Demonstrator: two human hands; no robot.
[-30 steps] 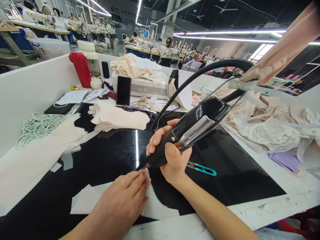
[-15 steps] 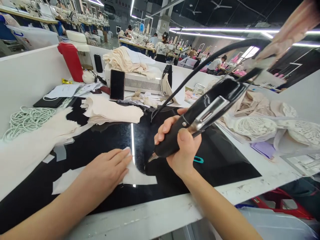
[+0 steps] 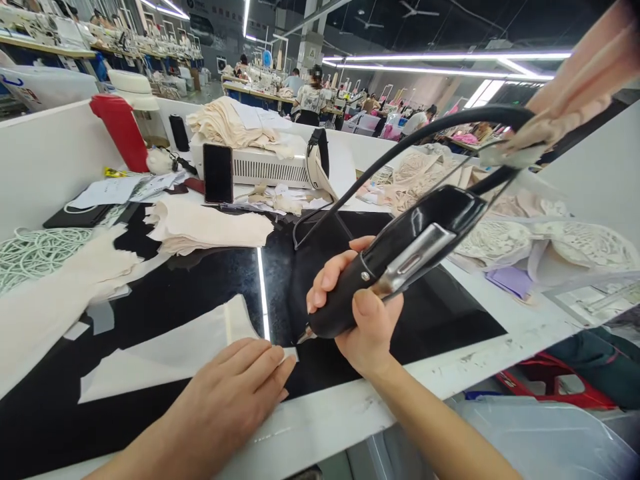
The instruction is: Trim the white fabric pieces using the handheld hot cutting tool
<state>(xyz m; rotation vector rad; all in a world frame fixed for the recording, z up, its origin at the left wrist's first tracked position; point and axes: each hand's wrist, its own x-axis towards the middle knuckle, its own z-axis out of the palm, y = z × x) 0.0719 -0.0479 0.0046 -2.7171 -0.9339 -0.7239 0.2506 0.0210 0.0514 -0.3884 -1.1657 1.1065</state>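
On the glossy black sheet (image 3: pixel 215 280) lies a cream fabric piece (image 3: pixel 165 353) with a curved upper right edge. My left hand (image 3: pixel 245 380) rests flat on its lower right part, fingers extended and close together near the narrow tip. My right hand (image 3: pixel 360 307) is wrapped round a black handheld tool (image 3: pixel 400 260) with a metal lever. The tool's pointed metal tip (image 3: pixel 305 335) is just right of the fabric's narrow end, near my left fingertips. A thick black cable (image 3: pixel 425 130) runs from the tool's upper end.
Stacked cream fabric (image 3: pixel 210 227) lies behind, beside a phone (image 3: pixel 218 173) standing against a white machine (image 3: pixel 270 170). Green cord (image 3: pixel 45 250) and a long cream cloth (image 3: pixel 55 300) are at left. Lace pieces (image 3: pixel 500 240) and purple fabric (image 3: pixel 513 281) lie at right. People work far behind.
My left hand has moved right and toward the near edge, exposing more of the fabric piece. My right hand has lowered the tool slightly, its tip now near the fabric's end. The view has shifted.
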